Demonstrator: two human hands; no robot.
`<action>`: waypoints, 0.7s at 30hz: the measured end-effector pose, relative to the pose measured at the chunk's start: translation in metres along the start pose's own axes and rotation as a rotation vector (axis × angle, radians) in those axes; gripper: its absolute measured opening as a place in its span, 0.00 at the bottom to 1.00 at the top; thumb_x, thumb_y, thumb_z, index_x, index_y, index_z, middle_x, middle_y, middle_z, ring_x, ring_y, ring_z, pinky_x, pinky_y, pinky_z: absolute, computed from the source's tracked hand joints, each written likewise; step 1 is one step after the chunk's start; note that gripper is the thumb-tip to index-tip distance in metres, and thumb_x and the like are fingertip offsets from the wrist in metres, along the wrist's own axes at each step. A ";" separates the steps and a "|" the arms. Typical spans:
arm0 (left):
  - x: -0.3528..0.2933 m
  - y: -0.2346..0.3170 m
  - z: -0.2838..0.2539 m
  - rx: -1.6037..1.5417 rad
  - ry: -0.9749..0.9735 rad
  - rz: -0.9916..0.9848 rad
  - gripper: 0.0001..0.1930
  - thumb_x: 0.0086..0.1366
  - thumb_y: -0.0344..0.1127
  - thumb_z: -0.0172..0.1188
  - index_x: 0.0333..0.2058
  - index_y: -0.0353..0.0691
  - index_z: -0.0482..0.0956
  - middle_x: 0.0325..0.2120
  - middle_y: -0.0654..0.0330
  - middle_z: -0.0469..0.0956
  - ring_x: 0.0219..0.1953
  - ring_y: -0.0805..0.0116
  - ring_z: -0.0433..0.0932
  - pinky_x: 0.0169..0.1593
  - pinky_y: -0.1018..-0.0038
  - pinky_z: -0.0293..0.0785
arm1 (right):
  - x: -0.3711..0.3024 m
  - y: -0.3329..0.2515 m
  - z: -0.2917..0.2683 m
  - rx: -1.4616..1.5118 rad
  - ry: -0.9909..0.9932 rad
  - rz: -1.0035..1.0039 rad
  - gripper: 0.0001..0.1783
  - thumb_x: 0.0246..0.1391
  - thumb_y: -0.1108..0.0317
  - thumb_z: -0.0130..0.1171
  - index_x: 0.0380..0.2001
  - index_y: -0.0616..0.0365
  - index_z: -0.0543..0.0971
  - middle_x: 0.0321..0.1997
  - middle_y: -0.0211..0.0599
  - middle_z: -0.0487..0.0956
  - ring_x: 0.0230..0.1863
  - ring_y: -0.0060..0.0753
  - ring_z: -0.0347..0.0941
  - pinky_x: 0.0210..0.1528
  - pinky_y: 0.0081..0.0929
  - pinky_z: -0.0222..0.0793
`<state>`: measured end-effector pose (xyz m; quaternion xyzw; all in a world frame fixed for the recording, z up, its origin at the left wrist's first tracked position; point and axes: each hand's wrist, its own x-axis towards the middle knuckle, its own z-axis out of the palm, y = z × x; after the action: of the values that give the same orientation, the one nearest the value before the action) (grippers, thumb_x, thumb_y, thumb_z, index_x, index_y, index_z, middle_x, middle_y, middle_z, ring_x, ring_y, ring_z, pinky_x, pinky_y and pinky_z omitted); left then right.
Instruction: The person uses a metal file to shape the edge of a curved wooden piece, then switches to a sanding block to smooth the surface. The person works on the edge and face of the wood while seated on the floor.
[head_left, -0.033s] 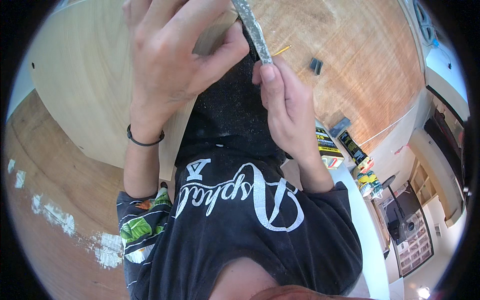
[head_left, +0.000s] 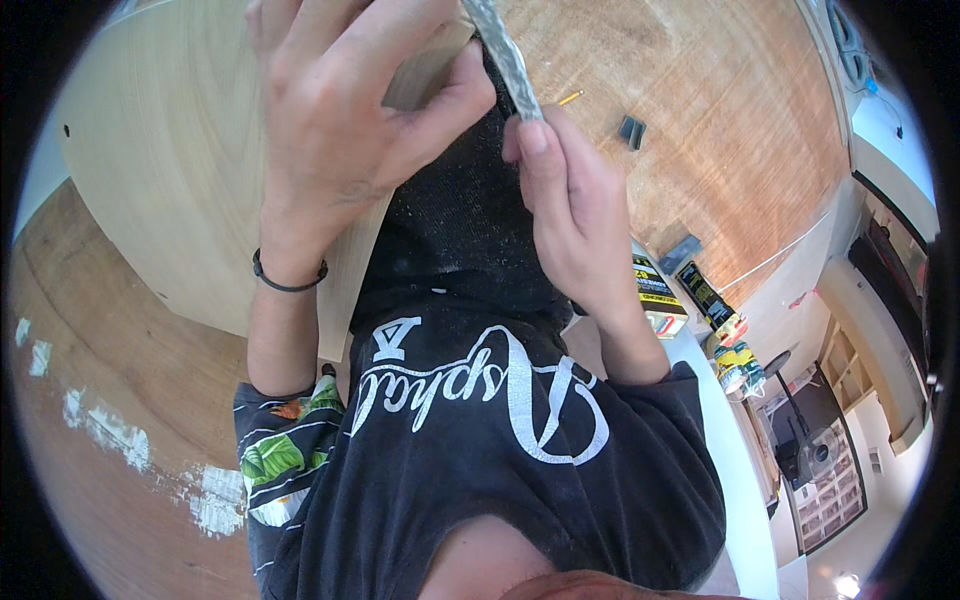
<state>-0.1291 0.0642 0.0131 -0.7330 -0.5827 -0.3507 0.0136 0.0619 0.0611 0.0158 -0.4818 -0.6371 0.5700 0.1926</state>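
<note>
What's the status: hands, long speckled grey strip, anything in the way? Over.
Right hand pinching strip, upper end out of frame. Left hand over pale flat wooden board, fingers partly out of frame. Thin yellow stick near right hand, not visibly blocking.

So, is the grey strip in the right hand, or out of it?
In it: the right hand holds the grey strip by its near end, thumb on top. The top picture edge cuts off its far end.

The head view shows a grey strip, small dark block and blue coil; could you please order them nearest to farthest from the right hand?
1. Grey strip: held in the right hand.
2. Small dark block: ahead, rightward.
3. Blue coil: far upper right.
</note>
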 end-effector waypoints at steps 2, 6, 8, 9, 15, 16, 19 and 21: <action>0.003 0.000 -0.002 -0.016 0.001 0.028 0.12 0.44 0.29 0.71 0.30 0.41 0.81 0.28 0.62 0.75 0.33 0.63 0.69 0.39 0.70 0.63 | 0.018 0.001 -0.002 -0.094 -0.003 -0.098 0.14 0.69 0.63 0.47 0.32 0.61 0.71 0.19 0.49 0.73 0.23 0.56 0.73 0.25 0.40 0.65; 0.003 -0.006 -0.003 0.007 0.002 0.029 0.12 0.44 0.29 0.71 0.31 0.41 0.81 0.29 0.62 0.76 0.34 0.62 0.70 0.40 0.69 0.64 | 0.030 0.005 0.002 -0.103 0.026 -0.121 0.15 0.70 0.61 0.45 0.33 0.61 0.72 0.19 0.50 0.73 0.25 0.58 0.74 0.27 0.42 0.66; 0.000 -0.007 -0.003 0.008 -0.004 0.005 0.12 0.44 0.29 0.71 0.30 0.41 0.80 0.29 0.62 0.77 0.34 0.62 0.70 0.41 0.70 0.64 | 0.014 0.005 0.000 -0.022 0.063 -0.036 0.16 0.71 0.61 0.44 0.32 0.61 0.72 0.18 0.51 0.72 0.25 0.58 0.75 0.26 0.41 0.66; -0.001 -0.007 -0.003 0.008 -0.002 0.018 0.13 0.44 0.28 0.71 0.30 0.41 0.80 0.30 0.62 0.77 0.34 0.62 0.70 0.41 0.69 0.64 | 0.005 0.005 -0.001 0.022 0.085 0.070 0.16 0.71 0.61 0.44 0.32 0.61 0.72 0.18 0.51 0.72 0.24 0.57 0.75 0.26 0.40 0.65; -0.009 0.003 -0.006 -0.010 -0.039 0.039 0.14 0.41 0.27 0.71 0.30 0.42 0.80 0.31 0.63 0.79 0.34 0.63 0.70 0.41 0.69 0.64 | -0.025 0.007 -0.001 0.048 -0.007 0.037 0.23 0.72 0.53 0.41 0.31 0.61 0.73 0.16 0.24 0.62 0.19 0.15 0.57 0.22 0.20 0.52; -0.009 0.005 -0.006 -0.007 -0.055 0.037 0.14 0.41 0.27 0.70 0.30 0.42 0.80 0.31 0.63 0.79 0.34 0.64 0.70 0.41 0.69 0.64 | -0.025 0.007 -0.001 0.047 -0.007 0.034 0.23 0.72 0.53 0.41 0.32 0.61 0.74 0.16 0.25 0.62 0.18 0.16 0.58 0.22 0.20 0.52; -0.011 0.008 -0.005 0.016 -0.086 0.049 0.15 0.39 0.27 0.70 0.30 0.42 0.79 0.31 0.64 0.78 0.34 0.64 0.70 0.41 0.69 0.64 | -0.026 0.006 0.001 0.017 -0.040 0.060 0.22 0.72 0.54 0.41 0.33 0.61 0.74 0.16 0.29 0.64 0.18 0.20 0.60 0.23 0.22 0.55; -0.011 0.007 -0.004 -0.002 -0.073 0.041 0.15 0.39 0.27 0.70 0.31 0.42 0.79 0.31 0.64 0.78 0.34 0.64 0.70 0.41 0.69 0.64 | -0.028 0.006 0.001 -0.012 -0.050 0.065 0.21 0.72 0.55 0.41 0.34 0.61 0.74 0.17 0.32 0.65 0.18 0.23 0.62 0.23 0.24 0.57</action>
<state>-0.1253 0.0512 0.0133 -0.7570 -0.5675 -0.3239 -0.0013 0.0770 0.0364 0.0183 -0.4888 -0.6291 0.5842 0.1551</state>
